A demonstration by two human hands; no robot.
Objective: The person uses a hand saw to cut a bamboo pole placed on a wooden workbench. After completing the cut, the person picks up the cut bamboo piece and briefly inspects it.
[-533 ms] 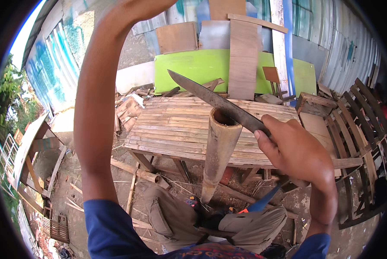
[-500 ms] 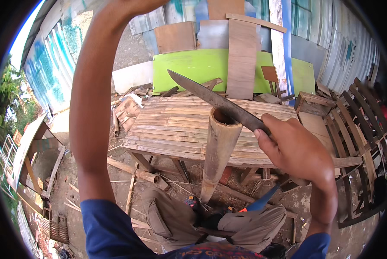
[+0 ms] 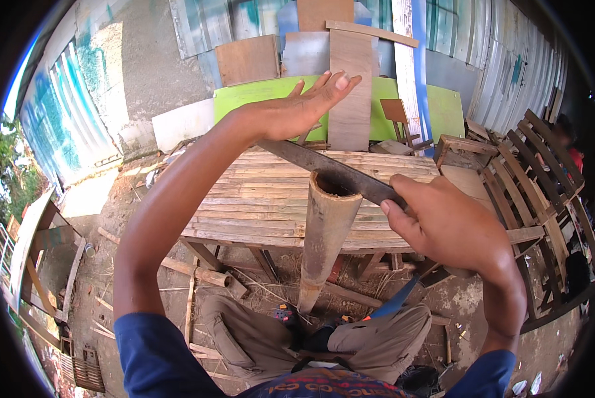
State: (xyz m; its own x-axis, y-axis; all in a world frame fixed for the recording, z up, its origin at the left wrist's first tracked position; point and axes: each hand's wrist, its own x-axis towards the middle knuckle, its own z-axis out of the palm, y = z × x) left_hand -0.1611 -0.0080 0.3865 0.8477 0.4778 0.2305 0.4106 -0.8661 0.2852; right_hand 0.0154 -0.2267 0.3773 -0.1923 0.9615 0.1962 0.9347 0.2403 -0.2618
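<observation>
My right hand (image 3: 447, 219) is closed around the handle of a machete (image 3: 340, 174), its dark blade slanting up and to the left. The blade lies across the open top of an upright bamboo pole (image 3: 329, 242), which stands on the ground between my legs. My left hand (image 3: 304, 106) is flat with its fingers stretched out. It is over the tip end of the blade and hides that tip; whether it touches the metal I cannot tell.
Beyond the pole stands a bamboo-slat table (image 3: 244, 205). A blue-bladed saw (image 3: 397, 298) lies by my right leg. Cut bamboo (image 3: 208, 272) litters the ground at left. Wooden slatted frames (image 3: 536, 192) lean at right, with a person (image 3: 569, 142) behind them.
My left hand has come down from the upper edge to the tip end of the blade. The machete still rests across the pole's top in my right hand.
</observation>
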